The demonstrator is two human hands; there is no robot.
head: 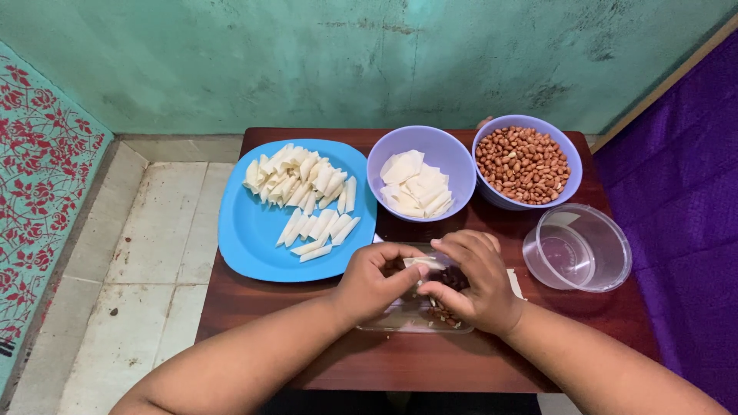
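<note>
My left hand [371,280] and my right hand [475,280] meet over a clear flat lid [411,319] at the table's front middle. Together they pinch a small white dough sheet [421,263] with dark filling [453,278] on it. A few peanuts [440,313] lie on the lid below my right hand. A blue square plate [250,230] to the left carries several rolled white pieces [304,192]. One purple bowl [400,150] holds white square sheets [416,184]; another purple bowl [503,125] holds peanuts [523,164].
A clear empty round container [576,247] stands at the table's right. The small dark wooden table [430,361] sits against a green wall [346,54]. Pale floor tiles [146,253] lie to the left, purple cloth [684,207] to the right.
</note>
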